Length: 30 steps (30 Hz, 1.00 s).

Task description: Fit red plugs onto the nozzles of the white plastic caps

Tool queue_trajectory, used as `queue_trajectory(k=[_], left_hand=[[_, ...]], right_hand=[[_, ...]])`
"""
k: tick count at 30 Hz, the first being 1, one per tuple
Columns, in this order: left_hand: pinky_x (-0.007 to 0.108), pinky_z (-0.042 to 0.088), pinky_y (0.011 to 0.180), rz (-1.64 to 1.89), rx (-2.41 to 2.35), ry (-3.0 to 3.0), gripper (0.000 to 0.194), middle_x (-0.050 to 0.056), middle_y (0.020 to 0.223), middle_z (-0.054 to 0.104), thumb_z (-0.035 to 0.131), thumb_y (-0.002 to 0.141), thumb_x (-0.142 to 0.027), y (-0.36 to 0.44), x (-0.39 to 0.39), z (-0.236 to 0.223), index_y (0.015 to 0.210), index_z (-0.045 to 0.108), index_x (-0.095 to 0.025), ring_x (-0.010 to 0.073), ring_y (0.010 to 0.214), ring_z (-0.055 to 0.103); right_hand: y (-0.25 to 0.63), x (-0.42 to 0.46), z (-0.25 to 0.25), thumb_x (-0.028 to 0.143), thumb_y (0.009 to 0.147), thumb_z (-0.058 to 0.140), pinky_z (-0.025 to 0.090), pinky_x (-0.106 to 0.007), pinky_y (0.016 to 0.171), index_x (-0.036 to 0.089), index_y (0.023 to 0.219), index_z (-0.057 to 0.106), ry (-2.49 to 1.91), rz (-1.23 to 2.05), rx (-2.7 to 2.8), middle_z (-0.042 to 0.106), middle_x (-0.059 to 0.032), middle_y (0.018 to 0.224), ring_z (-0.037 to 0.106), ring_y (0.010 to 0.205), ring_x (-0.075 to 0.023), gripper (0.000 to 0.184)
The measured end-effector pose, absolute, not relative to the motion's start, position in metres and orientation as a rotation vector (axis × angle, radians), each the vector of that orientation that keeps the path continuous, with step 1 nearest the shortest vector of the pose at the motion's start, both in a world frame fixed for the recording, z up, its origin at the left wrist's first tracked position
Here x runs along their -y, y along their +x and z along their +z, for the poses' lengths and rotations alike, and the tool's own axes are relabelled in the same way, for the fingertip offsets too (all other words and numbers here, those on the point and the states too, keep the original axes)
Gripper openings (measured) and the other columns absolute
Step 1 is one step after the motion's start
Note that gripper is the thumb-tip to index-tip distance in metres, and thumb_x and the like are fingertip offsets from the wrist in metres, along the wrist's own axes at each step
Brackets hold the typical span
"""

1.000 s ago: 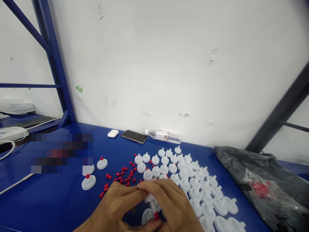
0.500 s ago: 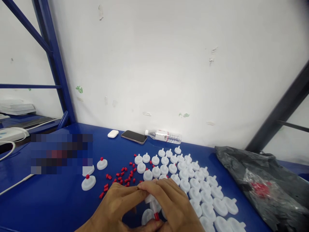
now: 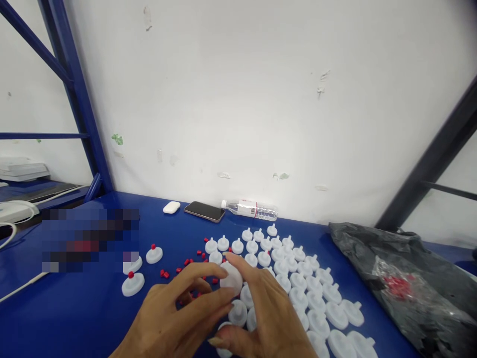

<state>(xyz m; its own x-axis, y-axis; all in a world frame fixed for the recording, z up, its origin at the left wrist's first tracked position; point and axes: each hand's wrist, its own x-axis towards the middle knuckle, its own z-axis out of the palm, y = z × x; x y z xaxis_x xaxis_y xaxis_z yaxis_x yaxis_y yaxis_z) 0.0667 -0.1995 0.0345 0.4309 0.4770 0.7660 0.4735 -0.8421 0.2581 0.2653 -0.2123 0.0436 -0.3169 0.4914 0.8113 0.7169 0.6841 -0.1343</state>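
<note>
A white plastic spout cap (image 3: 231, 279), its round face towards me, sits between the fingertips of my left hand (image 3: 179, 308). The fingers of that hand are closed on its rim. My right hand (image 3: 266, 308) arches over from the other side, its index fingertip at the cap's upper edge and its thumb spread well below. Whether a red tip is on the held cap's stem is hidden. Under and beyond my hands lie many loose white spout caps (image 3: 298, 297), stems up or sideways. Small red tips (image 3: 164, 274) are scattered behind my left hand.
Two white caps with red tips (image 3: 133, 284) (image 3: 154, 254) stand on the blue table (image 3: 93, 313) at left, beside a blurred patch. A phone (image 3: 204, 211), a white case (image 3: 172, 207) and a water bottle (image 3: 249, 209) lie by the wall. A black plastic bag (image 3: 391, 258) covers the right side.
My hands have parted somewhat, and my right thumb has moved away from the piece. The cap has turned from its stem and red tip showing downward to its round face showing. The view has shifted slightly.
</note>
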Motion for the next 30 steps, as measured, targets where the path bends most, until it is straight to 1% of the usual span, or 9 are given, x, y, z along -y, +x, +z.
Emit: queue_trajectory(k=[3,6,8,10,13,17,20,25,30], left_hand=[[0.011,0.055,0.066,1.513,-0.984,2.641,0.018,-0.003,0.110,0.071,0.052,0.110,-0.027,0.056,0.194,0.046,0.117,0.067,-0.033,0.0064,0.080,0.074],[0.011,0.053,0.080,1.571,-1.186,2.636,0.016,-0.007,0.106,0.072,0.055,0.108,-0.036,0.037,0.182,0.056,0.113,0.070,-0.034,0.0070,0.086,0.073],[0.016,0.052,0.084,1.466,-1.384,2.607,0.020,-0.007,0.109,0.072,0.054,0.108,-0.044,0.021,0.172,0.056,0.114,0.071,-0.035,0.0099,0.090,0.072],[0.026,0.052,0.084,1.267,-1.650,2.548,0.031,-0.005,0.114,0.073,0.048,0.107,-0.052,0.006,0.161,0.050,0.115,0.072,-0.035,0.0163,0.097,0.071],[0.038,0.050,0.084,0.975,-1.897,2.468,0.040,0.000,0.113,0.074,0.041,0.105,-0.052,-0.008,0.147,0.042,0.116,0.074,-0.032,0.0260,0.106,0.070],[0.042,0.051,0.082,0.746,-1.977,2.423,0.044,0.004,0.109,0.076,0.037,0.100,-0.042,-0.008,0.142,0.041,0.114,0.076,-0.029,0.0299,0.107,0.070],[0.045,0.052,0.083,0.586,-1.996,2.405,0.049,0.008,0.109,0.075,0.032,0.099,-0.041,-0.001,0.142,0.044,0.114,0.076,-0.026,0.0317,0.108,0.069],[0.044,0.051,0.086,0.429,-1.988,2.395,0.050,0.011,0.115,0.073,0.028,0.101,-0.034,0.006,0.140,0.047,0.119,0.073,-0.024,0.0319,0.108,0.069],[0.045,0.052,0.089,0.428,-2.028,2.378,0.051,0.011,0.129,0.068,0.026,0.104,-0.037,0.006,0.146,0.051,0.137,0.062,-0.024,0.0316,0.114,0.069]], right_hand=[[0.268,0.213,0.040,0.068,0.109,0.031,0.061,-0.026,0.074,0.021,0.148,0.039,-0.947,-0.240,1.990,0.079,-0.0005,0.102,0.077,0.082,-0.0144,0.062],[0.268,0.214,0.034,0.038,0.114,0.043,0.054,-0.032,0.081,0.025,0.139,0.050,-0.970,-0.136,1.987,0.075,0.0014,0.100,0.072,0.086,-0.0161,0.029],[0.267,0.213,0.031,0.018,0.109,0.048,0.049,-0.034,0.082,0.026,0.127,0.057,-0.952,-0.102,1.987,0.073,0.0015,0.100,0.069,0.086,-0.0170,0.022],[0.266,0.213,0.028,0.011,0.105,0.050,0.045,-0.035,0.081,0.025,0.121,0.059,-0.925,-0.080,1.988,0.072,0.0012,0.098,0.066,0.084,-0.0172,0.023],[0.264,0.211,0.024,0.012,0.105,0.050,0.042,-0.035,0.080,0.025,0.116,0.061,-0.923,-0.070,1.973,0.070,0.0016,0.092,0.063,0.082,-0.0180,0.020],[0.266,0.214,0.023,0.018,0.105,0.052,0.045,-0.035,0.079,0.028,0.106,0.064,-0.967,-0.100,2.037,0.070,0.0048,0.085,0.064,0.076,-0.0179,0.016],[0.271,0.220,0.025,0.032,0.101,0.066,0.051,-0.033,0.076,0.029,0.100,0.067,-0.974,-0.166,2.102,0.071,0.0082,0.079,0.070,0.070,-0.0160,0.003],[0.275,0.222,0.020,0.044,0.066,0.100,0.056,-0.029,0.057,0.030,0.093,0.069,-0.953,-0.202,2.282,0.073,0.0122,0.075,0.073,0.060,-0.0145,0.043],[0.274,0.217,0.008,0.027,0.062,0.100,0.057,-0.030,0.055,0.029,0.085,0.067,-0.978,-0.206,2.296,0.072,0.0123,0.073,0.073,0.059,-0.0162,0.041]])
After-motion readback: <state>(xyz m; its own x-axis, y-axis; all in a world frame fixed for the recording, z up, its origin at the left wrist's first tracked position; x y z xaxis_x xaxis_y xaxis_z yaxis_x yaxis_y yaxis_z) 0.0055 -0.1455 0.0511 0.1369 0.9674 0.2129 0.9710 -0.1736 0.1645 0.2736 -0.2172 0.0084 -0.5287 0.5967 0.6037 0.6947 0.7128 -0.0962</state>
